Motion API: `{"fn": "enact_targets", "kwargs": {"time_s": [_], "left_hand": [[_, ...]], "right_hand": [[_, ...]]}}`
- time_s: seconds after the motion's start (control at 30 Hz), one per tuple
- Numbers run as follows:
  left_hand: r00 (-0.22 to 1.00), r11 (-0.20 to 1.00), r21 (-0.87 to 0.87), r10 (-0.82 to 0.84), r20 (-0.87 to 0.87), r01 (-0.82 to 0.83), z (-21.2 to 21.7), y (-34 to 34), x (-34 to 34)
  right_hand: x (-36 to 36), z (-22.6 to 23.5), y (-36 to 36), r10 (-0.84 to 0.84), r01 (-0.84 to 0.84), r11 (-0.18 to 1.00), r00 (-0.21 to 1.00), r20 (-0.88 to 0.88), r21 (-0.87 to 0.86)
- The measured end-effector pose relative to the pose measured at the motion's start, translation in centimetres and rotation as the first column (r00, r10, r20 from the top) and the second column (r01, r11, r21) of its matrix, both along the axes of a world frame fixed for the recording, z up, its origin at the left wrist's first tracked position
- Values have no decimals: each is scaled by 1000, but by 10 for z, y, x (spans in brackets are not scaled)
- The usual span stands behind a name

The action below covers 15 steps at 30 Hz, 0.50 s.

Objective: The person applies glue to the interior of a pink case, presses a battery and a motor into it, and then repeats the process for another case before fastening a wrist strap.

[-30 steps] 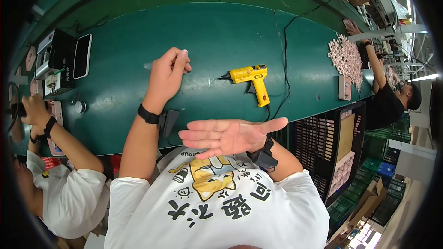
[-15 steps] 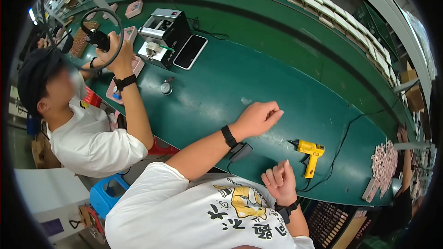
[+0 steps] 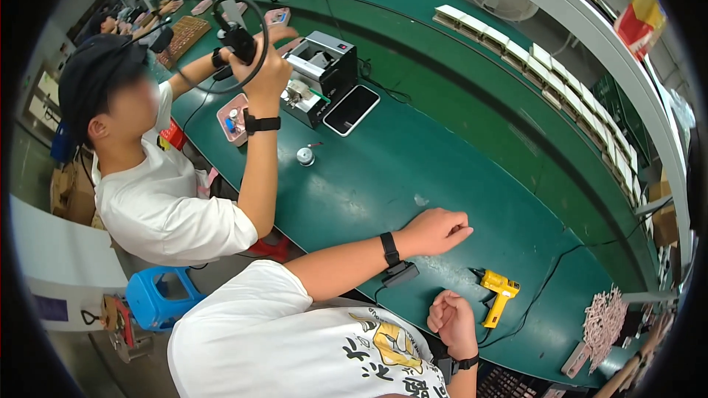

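My left hand [image 3: 438, 232] is curled into a loose fist over the green workbench [image 3: 369, 191], with nothing visible in it. Nearer my body, my right hand [image 3: 454, 321] has its fingers folded toward the palm and also appears to hold nothing. Just right of it lies a yellow glue gun [image 3: 501, 296], its dark nozzle pointing left, with neither hand touching it. The gun's black cable [image 3: 532, 302] trails across the bench to the right. Dark straps with small boxes circle both wrists, the left one's box [image 3: 400, 273] hanging below the wrist.
A co-worker [image 3: 140, 169] at the left raises a hand near a black cable loop. Beyond stand a black-and-silver machine [image 3: 324, 74], a phone-like slab [image 3: 352, 110] and a small round metal piece [image 3: 305, 156]. Pink parts [image 3: 605, 320] are heaped at right; white blocks [image 3: 516, 55] line the far side.
The whole view has shifted, so the bench and my hands sit lower in the picture. My right fingers have curled in further. The glue gun stays lying on the bench.
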<state>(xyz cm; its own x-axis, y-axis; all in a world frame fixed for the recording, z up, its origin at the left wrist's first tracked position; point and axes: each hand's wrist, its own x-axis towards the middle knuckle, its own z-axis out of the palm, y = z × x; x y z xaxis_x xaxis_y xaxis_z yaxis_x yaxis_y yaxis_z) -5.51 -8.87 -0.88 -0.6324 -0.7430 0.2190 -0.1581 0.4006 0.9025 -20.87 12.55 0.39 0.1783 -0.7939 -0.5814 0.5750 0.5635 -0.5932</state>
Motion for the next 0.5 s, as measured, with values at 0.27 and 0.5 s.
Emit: {"fn": "enact_targets", "kwargs": {"time_s": [0.27, 0.5], "left_hand": [[1000, 1000, -21, -7, 15, 7, -1, 2, 1], [1000, 996, -87, -20, 19, 22, -7, -2, -1]], "right_hand": [[3, 21, -26, 100, -101, 981, 995, 15, 168], [10, 20, -29, 96, -80, 977, 993, -72, 198]]}}
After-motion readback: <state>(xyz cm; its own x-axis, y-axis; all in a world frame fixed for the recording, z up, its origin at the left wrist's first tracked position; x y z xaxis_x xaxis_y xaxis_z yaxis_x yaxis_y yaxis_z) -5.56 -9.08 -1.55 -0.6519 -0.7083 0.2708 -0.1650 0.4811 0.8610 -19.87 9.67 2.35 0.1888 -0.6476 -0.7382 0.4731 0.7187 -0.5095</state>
